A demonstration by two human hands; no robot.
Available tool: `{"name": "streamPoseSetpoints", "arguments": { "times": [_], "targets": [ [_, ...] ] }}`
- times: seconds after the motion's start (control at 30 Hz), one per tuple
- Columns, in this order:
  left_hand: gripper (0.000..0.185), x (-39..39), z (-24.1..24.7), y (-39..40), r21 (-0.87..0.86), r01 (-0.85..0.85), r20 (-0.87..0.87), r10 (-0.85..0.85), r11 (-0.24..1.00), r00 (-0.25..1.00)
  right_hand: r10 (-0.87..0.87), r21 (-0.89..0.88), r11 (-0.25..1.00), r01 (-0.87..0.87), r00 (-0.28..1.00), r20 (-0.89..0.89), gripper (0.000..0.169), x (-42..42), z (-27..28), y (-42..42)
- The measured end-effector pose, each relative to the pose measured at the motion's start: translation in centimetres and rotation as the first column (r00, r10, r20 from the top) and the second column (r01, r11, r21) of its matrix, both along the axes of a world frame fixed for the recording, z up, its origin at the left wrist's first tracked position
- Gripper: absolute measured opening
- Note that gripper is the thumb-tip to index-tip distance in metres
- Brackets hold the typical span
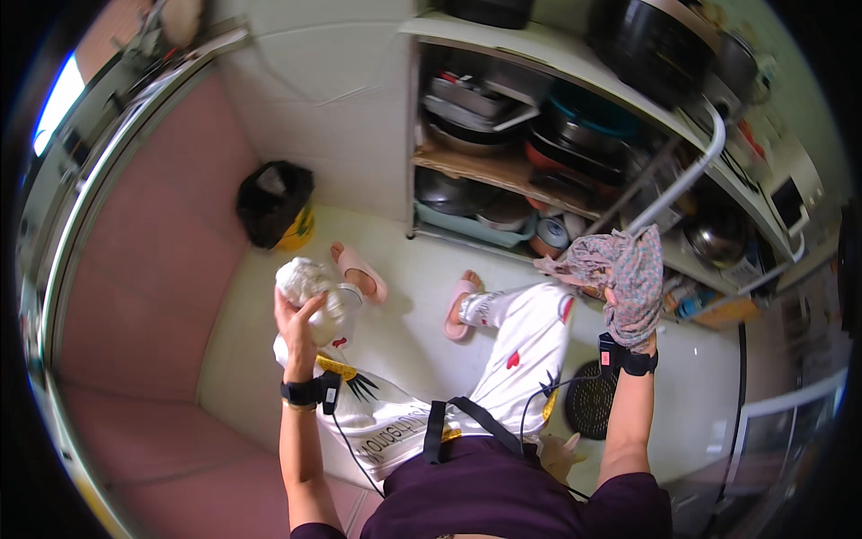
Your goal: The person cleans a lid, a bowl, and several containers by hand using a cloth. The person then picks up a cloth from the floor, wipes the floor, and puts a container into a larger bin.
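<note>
My left hand [297, 320] grips a crumpled white cloth-like bundle [311, 293], held over my left leg. A wrinkled pink and grey patterned cloth [630, 283] is bunched in my right hand [613, 296], and its folds hide most of the fingers. It hangs in front of the lower part of a metal shelf rack [471, 246]. The two hands are far apart, with my white printed trousers [518, 350] between them. Both wrists carry black straps with small boxes and cables.
A bin with a black bag [273, 202] stands in the corner by the pink panel [155, 222]. Pans and bowls fill the shelves, and a dark rice cooker [653, 50] sits on top. A white curved rail [680, 182] juts out at right. A round black perforated mat [592, 401] lies on the floor.
</note>
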State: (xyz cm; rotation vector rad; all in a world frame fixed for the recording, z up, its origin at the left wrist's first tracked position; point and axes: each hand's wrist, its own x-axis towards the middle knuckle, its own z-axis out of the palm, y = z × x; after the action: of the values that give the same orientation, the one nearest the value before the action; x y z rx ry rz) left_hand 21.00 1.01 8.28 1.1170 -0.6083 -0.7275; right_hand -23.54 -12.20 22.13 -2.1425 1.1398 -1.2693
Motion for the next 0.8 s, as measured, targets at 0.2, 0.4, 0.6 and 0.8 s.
{"name": "streamPoseSetpoints", "arguments": {
  "times": [0.2,0.4,0.6,0.8],
  "targets": [
    [0.044,-1.0,-5.5,-3.9,0.153,0.117,-0.001,-0.118,0.981,0.993,-0.231,0.224,0.955,0.193,0.96,0.158,0.027,-9.4,-5.2,5.2],
    [0.045,-4.5,-8.5,-8.9,0.291,0.427,-0.162,-0.395,0.856,0.904,-0.54,0.549,0.769,0.327,0.792,0.285,0.024,-18.0,-15.9,14.8],
    [0.059,-1.0,-14.1,-7.1,0.044,0.392,0.901,-0.206,0.919,0.382,-0.783,0.785,0.58,-0.22,0.118,0.611,0.024,-21.8,-29.6,20.7],
    [0.075,-5.2,-9.2,-9.9,0.516,0.313,0.674,-0.604,0.797,0.425,-0.982,0.911,0.102,-0.399,0.103,0.155,0.037,-27.4,-44.4,25.3]
  ]
}}
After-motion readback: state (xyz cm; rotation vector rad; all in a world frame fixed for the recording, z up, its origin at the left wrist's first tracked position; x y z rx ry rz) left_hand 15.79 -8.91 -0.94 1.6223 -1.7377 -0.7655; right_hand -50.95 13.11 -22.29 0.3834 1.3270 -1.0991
